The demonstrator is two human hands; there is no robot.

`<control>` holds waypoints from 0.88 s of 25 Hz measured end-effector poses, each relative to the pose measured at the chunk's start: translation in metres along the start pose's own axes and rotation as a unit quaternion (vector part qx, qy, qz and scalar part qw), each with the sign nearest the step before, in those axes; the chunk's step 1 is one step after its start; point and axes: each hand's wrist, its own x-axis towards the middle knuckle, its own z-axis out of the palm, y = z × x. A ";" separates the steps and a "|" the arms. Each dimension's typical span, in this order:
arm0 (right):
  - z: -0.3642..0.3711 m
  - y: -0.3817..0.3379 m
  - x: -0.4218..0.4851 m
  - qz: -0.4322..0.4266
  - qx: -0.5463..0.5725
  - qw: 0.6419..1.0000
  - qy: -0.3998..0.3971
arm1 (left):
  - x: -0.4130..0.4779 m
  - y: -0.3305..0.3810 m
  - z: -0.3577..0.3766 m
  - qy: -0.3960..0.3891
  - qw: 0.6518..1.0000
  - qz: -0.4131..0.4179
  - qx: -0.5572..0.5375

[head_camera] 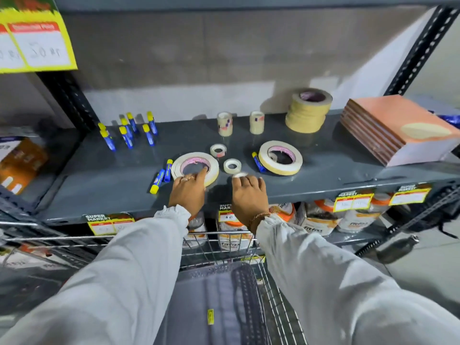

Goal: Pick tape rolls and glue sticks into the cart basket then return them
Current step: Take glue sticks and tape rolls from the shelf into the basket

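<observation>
On the grey shelf [104,185], my left hand [188,192] grips the near rim of a wide flat masking tape roll [196,161], one finger inside its core. My right hand [249,195] closes its fingertips on a small white tape roll [240,174]. Two more small rolls [218,150] [232,166] lie just beyond. Another wide roll [280,156] lies to the right with a glue stick [257,161] against it. Two glue sticks [161,176] lie left of my left hand. Several blue glue sticks [128,131] stand at the back left. The wire cart basket [224,247] is below my arms.
A stack of masking tape rolls [308,110] and two upright clear tape stacks [225,123] [257,122] stand at the back. A pile of orange notebooks [398,128] fills the right end. Jars [321,217] sit on the shelf below. Price tags line the shelf edge.
</observation>
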 end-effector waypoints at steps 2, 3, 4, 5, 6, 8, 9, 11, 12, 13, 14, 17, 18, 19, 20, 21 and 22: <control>0.008 -0.002 -0.002 0.018 0.031 0.998 0.050 | -0.008 0.001 0.004 0.034 0.999 0.019 -0.027; 0.009 -0.003 -0.005 0.033 0.045 0.996 0.069 | -0.016 0.003 0.007 0.066 0.997 0.035 -0.033; 0.011 -0.003 -0.009 0.040 0.046 0.994 0.095 | -0.029 0.006 0.011 0.101 0.993 0.043 -0.035; 0.015 -0.004 -0.017 0.041 0.041 0.991 0.119 | -0.049 0.009 0.018 0.138 0.989 0.047 -0.036; 0.024 -0.004 -0.030 0.027 0.033 0.988 0.151 | -0.072 0.011 0.028 0.172 0.983 0.059 -0.037; 0.054 -0.006 -0.068 -0.038 0.020 0.978 0.204 | -0.127 0.007 0.059 0.209 0.973 0.096 -0.026; 0.072 -0.008 -0.092 -0.067 0.018 0.977 0.200 | -0.156 0.000 0.079 0.200 0.974 0.108 -0.022; 0.109 -0.013 -0.136 -0.079 0.017 0.986 0.148 | -0.208 -0.015 0.112 0.133 0.986 0.097 -0.004; 0.128 -0.016 -0.153 -0.074 0.007 0.991 0.108 | -0.228 -0.023 0.128 0.082 0.993 0.085 0.006; 0.149 -0.020 -0.169 -0.069 -0.001 0.996 0.053 | -0.244 -0.028 0.144 0.028 0.996 0.080 0.014; 0.168 -0.025 -0.180 -0.063 -0.002 0.998 -0.015 | -0.256 -0.031 0.162 -0.032 0.996 0.081 0.018; 0.217 -0.032 -0.205 -0.052 0.022 0.976 -0.210 | -0.270 -0.022 0.202 -0.179 0.979 0.091 0.020; 0.229 -0.032 -0.209 -0.054 0.034 0.964 -0.257 | -0.269 -0.017 0.212 -0.217 0.973 0.084 0.012; 0.239 -0.032 -0.211 -0.055 0.044 0.952 -0.299 | -0.269 -0.012 0.223 -0.241 0.967 0.081 0.002; 0.247 -0.032 -0.211 -0.053 0.049 0.936 -0.344 | -0.265 -0.008 0.226 -0.259 0.963 0.073 0.001; 0.251 -0.032 -0.210 -0.052 0.055 0.927 -0.367 | -0.264 -0.005 0.230 -0.269 0.961 0.062 -0.001; 0.255 -0.032 -0.210 -0.056 0.058 0.926 -0.370 | -0.264 -0.005 0.233 -0.268 0.963 0.043 0.002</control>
